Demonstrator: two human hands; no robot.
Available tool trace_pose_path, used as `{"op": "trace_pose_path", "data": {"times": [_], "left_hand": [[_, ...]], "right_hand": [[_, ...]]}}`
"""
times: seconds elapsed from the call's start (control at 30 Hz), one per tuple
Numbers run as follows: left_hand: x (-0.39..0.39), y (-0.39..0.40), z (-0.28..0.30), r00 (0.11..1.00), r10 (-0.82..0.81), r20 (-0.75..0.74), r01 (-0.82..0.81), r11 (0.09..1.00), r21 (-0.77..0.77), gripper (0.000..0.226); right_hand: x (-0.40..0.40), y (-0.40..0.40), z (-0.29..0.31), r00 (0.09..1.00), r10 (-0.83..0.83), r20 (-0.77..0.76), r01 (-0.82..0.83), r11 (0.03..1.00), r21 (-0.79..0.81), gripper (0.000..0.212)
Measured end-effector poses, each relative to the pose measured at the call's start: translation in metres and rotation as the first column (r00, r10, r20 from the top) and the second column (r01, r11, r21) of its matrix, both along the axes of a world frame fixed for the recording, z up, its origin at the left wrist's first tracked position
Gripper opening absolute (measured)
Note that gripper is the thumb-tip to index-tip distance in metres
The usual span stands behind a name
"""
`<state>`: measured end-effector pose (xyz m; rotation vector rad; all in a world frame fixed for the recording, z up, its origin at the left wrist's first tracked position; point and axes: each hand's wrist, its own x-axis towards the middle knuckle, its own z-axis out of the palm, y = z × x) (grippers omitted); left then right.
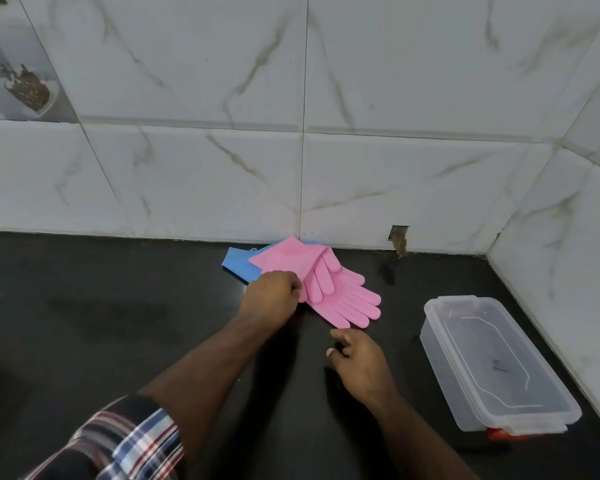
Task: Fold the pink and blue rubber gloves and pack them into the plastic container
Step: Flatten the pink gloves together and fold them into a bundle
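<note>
On the black counter [84, 341], the left hand [271, 296] pinches pink gloves [326, 289]; right hand [357, 362] fingers relaxed (plastic container [499, 403] holds 0 gloves).

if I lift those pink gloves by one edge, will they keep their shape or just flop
Probably flop. The pink gloves lie flat and draped over each other and over the blue glove, which suggests thin, limp rubber. The fingers splay loosely, so they would likely dangle. The left hand pinches them at one edge; rubber probably grips rather than slips, though that's a guess.
</note>
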<state>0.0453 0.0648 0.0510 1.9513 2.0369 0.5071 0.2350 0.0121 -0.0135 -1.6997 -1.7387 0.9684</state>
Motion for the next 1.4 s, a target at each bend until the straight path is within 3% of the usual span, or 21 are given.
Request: {"op": "trace_pose_path", "data": {"times": [0.13, 0.23, 0.27, 0.37, 0.43, 0.5, 0.6, 0.7, 0.77, 0.83, 0.9, 0.93, 1.0, 1.07, 1.17, 1.3, 1.4], "left_hand": [[-0.018, -0.035, 0.017, 0.979, -0.067, 0.190, 0.095, 0.986, -0.140, 0.017], [-0.032, -0.060, 0.025, 0.896, -0.082, 0.435, 0.273, 0.876, -0.397, 0.017], [-0.036, -0.065, 0.024, 0.870, -0.069, 0.489, 0.303, 0.856, -0.419, 0.014], [-0.052, -0.075, 0.012, 0.902, 0.024, 0.432, 0.133, 0.935, -0.330, 0.011], [-0.058, -0.078, 0.001, 0.953, 0.102, 0.285, -0.033, 0.971, -0.237, 0.011], [-0.061, -0.080, -0.009, 0.969, 0.136, 0.204, -0.088, 0.969, -0.229, 0.018], [-0.054, -0.086, -0.024, 0.997, -0.004, 0.081, 0.033, 0.932, -0.361, 0.044], [-0.037, -0.093, -0.033, 0.998, -0.030, 0.046, 0.046, 0.915, -0.401, 0.042], [-0.027, -0.096, -0.034, 0.975, 0.059, 0.216, 0.051, 0.881, -0.469, 0.037], [-0.019, -0.103, -0.027, 0.840, 0.172, 0.515, 0.209, 0.773, -0.599, 0.035], [-0.018, -0.105, -0.022, 0.789, 0.139, 0.599, 0.297, 0.766, -0.570, 0.031], [-0.020, -0.102, -0.023, 0.829, 0.098, 0.551, 0.240, 0.827, -0.508, 0.029], [-0.028, -0.093, -0.030, 0.952, 0.052, 0.302, 0.040, 0.956, -0.292, 0.028], [-0.038, -0.086, -0.038, 0.996, 0.030, 0.083, -0.017, 0.989, -0.149, 0.035], [-0.049, -0.083, -0.045, 0.995, -0.057, -0.080, 0.042, 0.984, -0.171, 0.047], [-0.057, -0.077, -0.055, 0.963, -0.117, -0.241, 0.080, 0.984, -0.161, 0.055], [-0.056, -0.073, -0.061, 0.961, -0.106, -0.255, 0.076, 0.989, -0.127, 0.057]], "right_hand": [[-0.007, -0.006, 0.006, 0.978, -0.105, -0.180, 0.096, 0.994, -0.056, 0.023], [-0.020, -0.009, 0.013, 0.891, -0.242, -0.384, 0.175, 0.964, -0.202, 0.017], [-0.024, -0.009, 0.014, 0.869, -0.276, -0.411, 0.176, 0.949, -0.263, 0.020], [-0.034, -0.014, 0.013, 0.871, -0.272, -0.410, 0.122, 0.927, -0.354, 0.032], [-0.039, -0.019, 0.010, 0.912, -0.233, -0.338, 0.118, 0.937, -0.329, 0.041], [-0.043, -0.024, 0.010, 0.959, -0.185, -0.215, 0.129, 0.960, -0.249, 0.043], [-0.045, -0.031, 0.014, 0.997, -0.051, -0.050, 0.043, 0.988, -0.145, 0.040], [-0.043, -0.036, 0.012, 0.996, 0.060, 0.067, -0.053, 0.993, -0.109, 0.042], [-0.041, -0.037, 0.014, 0.983, 0.076, 0.168, -0.064, 0.995, -0.072, 0.042], [-0.041, -0.039, 0.019, 0.943, 0.077, 0.323, -0.080, 0.997, -0.003, 0.040], [-0.043, -0.043, 0.025, 0.888, 0.078, 0.453, -0.118, 0.991, 0.062, 0.036], [-0.045, -0.045, 0.027, 0.859, 0.076, 0.507, -0.141, 0.986, 0.091, 0.034], [-0.048, -0.050, 0.028, 0.806, 0.077, 0.587, -0.186, 0.974, 0.128, 0.032], [-0.051, -0.053, 0.026, 0.790, 0.130, 0.599, -0.242, 0.964, 0.109, 0.037], [-0.054, -0.058, 0.021, 0.775, 0.298, 0.557, -0.341, 0.940, -0.028, 0.051], [-0.046, -0.061, 0.021, 0.698, 0.321, 0.641, -0.426, 0.904, 0.012, 0.033], [-0.033, -0.059, 0.021, 0.800, 0.245, 0.548, -0.358, 0.927, 0.108, 0.039]]}}
